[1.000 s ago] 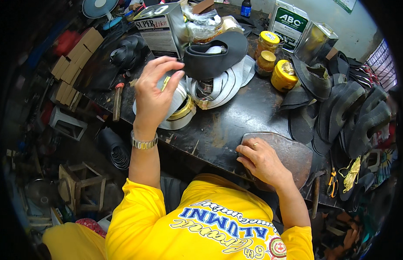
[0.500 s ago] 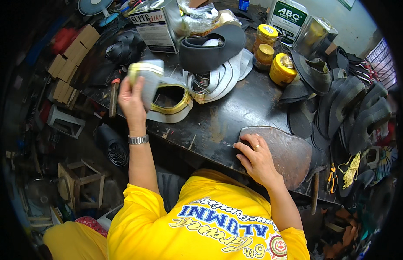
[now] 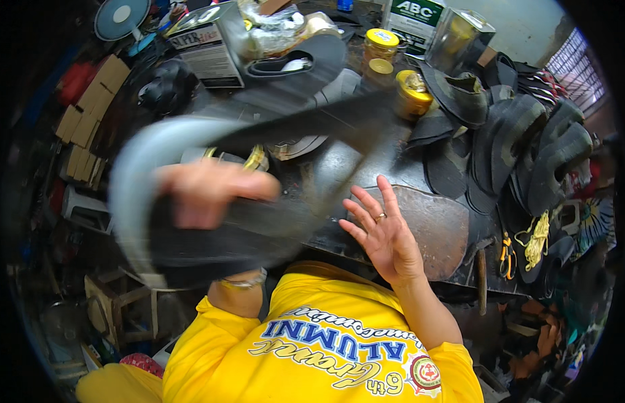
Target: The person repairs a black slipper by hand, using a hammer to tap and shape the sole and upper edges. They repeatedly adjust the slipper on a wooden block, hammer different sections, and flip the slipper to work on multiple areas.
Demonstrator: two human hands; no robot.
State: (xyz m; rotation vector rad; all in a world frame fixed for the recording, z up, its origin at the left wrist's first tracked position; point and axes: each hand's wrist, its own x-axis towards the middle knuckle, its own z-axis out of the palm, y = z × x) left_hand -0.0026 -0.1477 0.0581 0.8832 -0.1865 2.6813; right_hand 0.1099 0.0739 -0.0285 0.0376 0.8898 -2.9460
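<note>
My left hand (image 3: pixel 218 191), smeared by motion, is closed on a large loop-shaped shoe upper (image 3: pixel 132 188), black with a pale grey band. The upper is strongly blurred and stretches over the bench toward the yellow jars. Behind it, partly hidden, lies another upper with a yellow-lined opening (image 3: pixel 257 159). My right hand (image 3: pixel 388 235) is raised with its palm up and fingers spread, holding nothing. It hovers over the left edge of a worn brown board (image 3: pixel 437 228) at the bench's front.
Black uppers (image 3: pixel 514 151) are heaped at the right. Yellow-lidded jars (image 3: pixel 382 46) and metal cans (image 3: pixel 208 50) stand at the back. A hammer (image 3: pixel 482 279), orange-handled scissors (image 3: pixel 507 258) and yellow cord (image 3: pixel 534 245) are at front right. A wooden stool (image 3: pixel 121 305) stands lower left.
The grey upper with yellow edging is no longer in my left hand, which now swings a larger black-and-grey upper closer to me. My right hand has lifted off the board and turned palm up.
</note>
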